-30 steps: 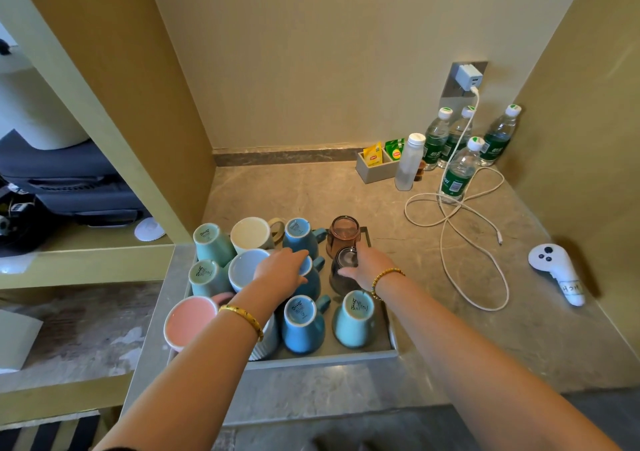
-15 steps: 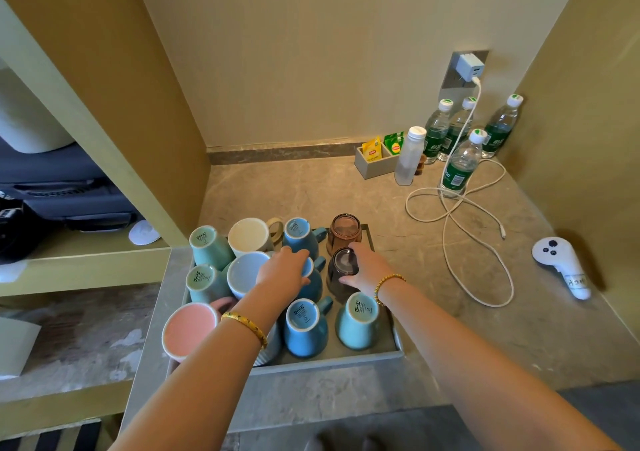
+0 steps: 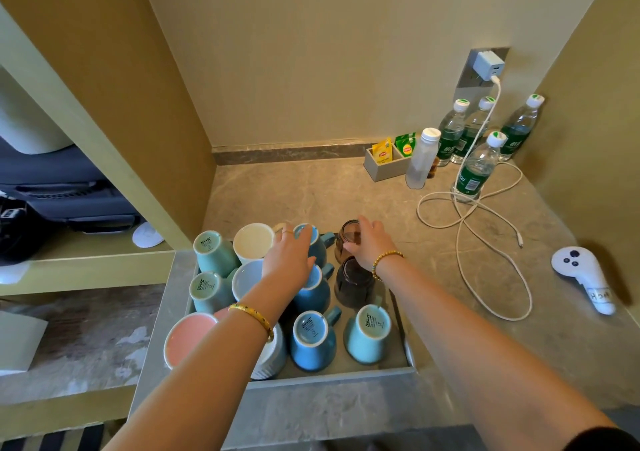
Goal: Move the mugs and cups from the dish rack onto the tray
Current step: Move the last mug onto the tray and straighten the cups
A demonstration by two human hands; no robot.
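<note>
A grey tray [image 3: 332, 376] at the counter's front edge holds several upside-down mugs: teal ones [image 3: 211, 253], blue ones [image 3: 311, 339], a cream one [image 3: 254, 242] and a pink one [image 3: 188, 341]. My left hand [image 3: 289, 256] reaches over them, its fingers curled on the back-row blue mug [image 3: 317, 246]. My right hand [image 3: 369, 246] grips the brown glass cup [image 3: 346, 234] at the tray's back right corner. A dark glass cup [image 3: 355, 284] stands just in front of it, under my wrist. No dish rack is visible.
Right of the tray a white charger cable [image 3: 485, 260] loops over the stone counter, and a white controller [image 3: 585, 277] lies beyond it. Water bottles [image 3: 476, 170], a white bottle [image 3: 420, 159] and a tea-bag box [image 3: 386, 164] stand at the back. A wooden panel [image 3: 138, 104] walls the left.
Both hands have moved from the tray's middle row to its back row: the left from the middle blue mug to the rear one, the right from the dark glass to the brown glass.
</note>
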